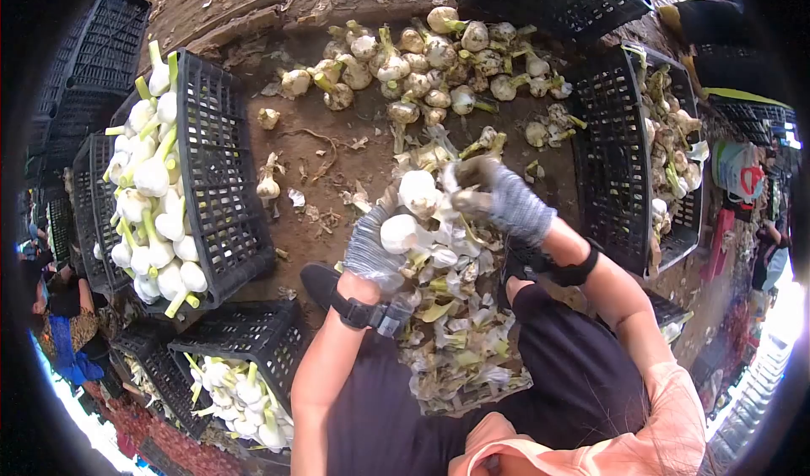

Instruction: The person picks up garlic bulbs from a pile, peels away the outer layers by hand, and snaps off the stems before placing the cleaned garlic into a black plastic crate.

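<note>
My left hand [373, 244], in a grey glove, is closed around white garlic bulbs. One peeled garlic bulb [418, 191] sits at its fingertips, and a second garlic bulb [399, 234] shows lower, against the palm. Just right of the upper bulb is my right hand [506, 199], also gloved, its fingers curled and blurred by motion. What they pinch is hidden. Beneath both hands, loose garlic skins [456, 307] form a heap between my legs. Unpeeled garlic bulbs [413, 62] with dirty skins lie piled on the ground ahead.
To the left stands a black crate [221, 172] heaped with clean white garlic; another crate [270, 328] of garlic is below it. At right, a black crate [603, 151] holds dirty bulbs. A further crate [540, 8] is at the back. People are at the far left and right edges.
</note>
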A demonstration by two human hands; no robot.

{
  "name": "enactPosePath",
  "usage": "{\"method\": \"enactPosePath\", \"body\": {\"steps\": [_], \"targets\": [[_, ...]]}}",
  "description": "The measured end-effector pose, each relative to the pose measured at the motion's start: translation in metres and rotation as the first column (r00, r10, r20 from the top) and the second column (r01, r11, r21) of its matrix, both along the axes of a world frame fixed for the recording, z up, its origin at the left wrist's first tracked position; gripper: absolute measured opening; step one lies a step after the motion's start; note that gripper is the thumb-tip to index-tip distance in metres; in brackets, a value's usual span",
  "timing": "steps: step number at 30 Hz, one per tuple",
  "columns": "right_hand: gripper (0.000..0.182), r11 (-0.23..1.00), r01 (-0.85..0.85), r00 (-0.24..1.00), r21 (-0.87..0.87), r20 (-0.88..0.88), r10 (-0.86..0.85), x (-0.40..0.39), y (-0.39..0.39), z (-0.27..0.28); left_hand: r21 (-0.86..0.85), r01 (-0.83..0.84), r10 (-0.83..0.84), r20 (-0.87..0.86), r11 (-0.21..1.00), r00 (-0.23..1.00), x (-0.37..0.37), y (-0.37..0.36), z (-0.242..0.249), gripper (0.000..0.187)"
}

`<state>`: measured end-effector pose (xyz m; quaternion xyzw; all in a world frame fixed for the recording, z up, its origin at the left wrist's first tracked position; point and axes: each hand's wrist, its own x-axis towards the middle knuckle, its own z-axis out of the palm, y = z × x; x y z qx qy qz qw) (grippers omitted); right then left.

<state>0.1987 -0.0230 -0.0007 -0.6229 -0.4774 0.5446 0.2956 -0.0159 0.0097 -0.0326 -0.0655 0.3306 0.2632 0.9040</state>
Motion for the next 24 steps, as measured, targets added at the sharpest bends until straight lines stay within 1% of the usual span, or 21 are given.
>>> {"method": "enactPosePath", "body": {"steps": [1,2,3,4,5,6,7,8,9,10,11,12,13,15,16,17,19,21,23,24], "targets": [[0.044,1.000,0.003,1.000,-0.002,0.001,-0.003,-0.005,0.002,-0.002,-0.015,-0.001,0.001,-0.052,1.000,0.999,0.005,-0.003,0.000,0.033],[0.038,0.975,0.064,0.968,-0.211,-0.226,-0.113,-0.009,0.005,-0.003,-0.029,-0.005,0.002,-0.105,1.000,0.994,0.008,-0.005,0.000,0.033],[0.032,0.906,0.070,0.873,-0.418,-0.413,-0.258,-0.011,0.007,-0.004,-0.029,-0.004,0.001,-0.106,1.000,0.994,0.007,-0.005,-0.004,0.033],[0.031,0.909,0.085,0.761,-0.409,-0.562,-0.324,-0.005,0.011,-0.001,0.032,0.013,-0.007,-0.180,0.999,0.984,0.003,-0.007,-0.010,0.032],[0.030,0.910,0.101,0.620,-0.403,-0.689,-0.374,0.005,0.017,0.004,0.091,0.033,-0.009,-0.252,0.995,0.968,0.000,-0.009,-0.016,0.032],[0.033,0.877,0.101,0.254,-0.470,-0.840,-0.479,0.017,0.021,0.005,0.088,0.030,-0.007,-0.252,0.996,0.968,0.000,-0.013,-0.019,0.032],[0.035,0.919,0.111,0.055,-0.377,-0.921,-0.385,0.025,0.027,0.008,0.052,-0.001,0.011,-0.189,0.999,0.982,0.000,-0.017,-0.021,0.032],[0.034,0.928,0.210,0.316,-0.307,-0.877,-0.361,0.032,0.028,0.015,0.015,-0.027,0.029,-0.126,1.000,0.992,0.000,-0.019,-0.022,0.032],[0.032,0.935,0.285,0.554,-0.210,-0.760,-0.340,0.034,0.032,0.031,0.017,-0.027,0.029,-0.127,0.999,0.991,0.001,-0.018,-0.020,0.032],[0.033,0.942,0.266,0.783,-0.206,-0.524,-0.336,0.024,0.031,0.042,-0.062,-0.038,0.028,-0.157,0.997,0.987,0.002,-0.016,-0.017,0.029],[0.034,0.984,0.163,0.909,-0.067,-0.377,-0.176,0.021,0.019,0.025,-0.141,-0.052,0.025,-0.185,0.989,0.982,0.003,-0.014,-0.015,0.027],[0.034,0.976,0.004,1.000,0.217,-0.030,0.002,0.010,0.011,0.017,-0.141,-0.053,0.026,-0.185,0.989,0.982,0.003,-0.013,-0.014,0.027],[0.035,0.880,-0.241,0.930,0.409,0.356,0.090,-0.003,0.005,0.013,-0.155,-0.049,0.022,-0.171,0.987,0.985,0.002,-0.013,-0.013,0.026],[0.033,0.763,-0.444,0.838,0.470,0.518,0.169,-0.019,-0.003,0.006,-0.169,-0.046,0.019,-0.158,0.985,0.987,0.004,-0.014,-0.009,0.025],[0.029,0.722,-0.470,0.823,0.507,0.548,0.150,-0.024,-0.005,0.004,-0.158,-0.043,0.018,-0.153,0.987,0.988,0.008,-0.016,-0.006,0.026],[0.029,0.723,-0.468,0.824,0.508,0.547,0.149,-0.024,-0.004,0.002,-0.146,-0.039,0.017,-0.147,0.988,0.989,0.010,-0.019,-0.004,0.026],[0.028,0.640,-0.613,0.731,0.463,0.641,0.235,-0.021,0.002,-0.001,-0.172,-0.029,0.000,-0.162,0.985,0.987,0.006,-0.021,-0.006,0.027],[0.027,0.626,-0.611,0.740,0.485,0.631,0.234,-0.020,0.004,-0.003,-0.141,-0.037,0.012,-0.170,0.989,0.985,0.004,-0.019,-0.005,0.029],[0.027,0.654,-0.486,0.830,0.580,0.541,0.137,-0.015,0.005,-0.010,-0.112,-0.012,-0.008,-0.175,0.994,0.985,0.006,-0.017,0.009,0.031],[0.026,0.711,-0.426,0.859,0.559,0.496,0.125,-0.011,0.006,-0.010,-0.082,0.011,-0.026,-0.182,0.997,0.983,0.008,-0.017,0.017,0.033]]}}
